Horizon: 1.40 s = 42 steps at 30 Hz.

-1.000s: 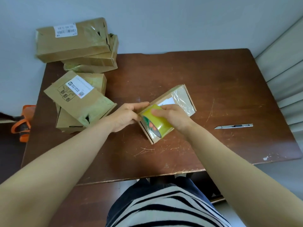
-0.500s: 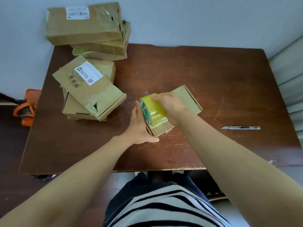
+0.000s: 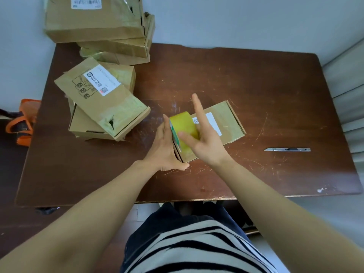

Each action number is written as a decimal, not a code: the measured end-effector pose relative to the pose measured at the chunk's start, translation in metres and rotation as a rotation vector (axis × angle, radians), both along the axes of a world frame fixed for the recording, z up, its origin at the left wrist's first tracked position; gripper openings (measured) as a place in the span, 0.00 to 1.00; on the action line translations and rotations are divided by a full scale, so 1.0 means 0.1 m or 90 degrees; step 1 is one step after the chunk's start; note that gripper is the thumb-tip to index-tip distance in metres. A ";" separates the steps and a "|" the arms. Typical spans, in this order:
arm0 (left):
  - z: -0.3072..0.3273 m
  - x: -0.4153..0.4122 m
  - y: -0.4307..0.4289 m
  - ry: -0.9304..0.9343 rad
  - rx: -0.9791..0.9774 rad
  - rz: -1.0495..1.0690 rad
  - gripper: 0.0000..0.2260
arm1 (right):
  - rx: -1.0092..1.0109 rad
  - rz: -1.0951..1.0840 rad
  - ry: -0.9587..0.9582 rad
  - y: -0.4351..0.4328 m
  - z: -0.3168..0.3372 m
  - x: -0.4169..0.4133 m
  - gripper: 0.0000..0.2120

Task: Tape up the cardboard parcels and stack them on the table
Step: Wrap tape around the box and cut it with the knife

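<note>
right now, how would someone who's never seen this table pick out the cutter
Start at the brown table, then go to its right side. The cutter lies there alone: the only thin silver thing among brown cardboard parcels.

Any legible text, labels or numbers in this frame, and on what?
No text is legible.
On the top stacked parcel, barcode label: too small.
On the leaning parcel, QR-code label: blurred.
On the parcel being taped, white label: blurred.
On the tape roll, side print: blurred.
</note>
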<state>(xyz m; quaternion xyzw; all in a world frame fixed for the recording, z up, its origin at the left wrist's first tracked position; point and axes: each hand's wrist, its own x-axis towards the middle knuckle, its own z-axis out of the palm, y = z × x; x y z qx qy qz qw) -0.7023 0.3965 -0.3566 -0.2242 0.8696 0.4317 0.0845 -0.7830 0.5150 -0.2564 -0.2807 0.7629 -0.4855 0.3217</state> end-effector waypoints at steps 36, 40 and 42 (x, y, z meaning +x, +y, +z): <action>0.13 -0.16 0.29 0.003 -0.450 -0.214 0.33 | 0.433 0.013 -0.031 0.29 -0.25 0.03 0.13; 0.14 -0.20 0.18 0.032 -0.447 -0.253 0.34 | 0.356 -0.031 -0.122 0.34 -0.23 0.07 0.17; 0.14 -0.18 0.15 0.031 -0.429 -0.274 0.35 | 0.332 -0.068 -0.188 0.40 -0.24 0.13 0.10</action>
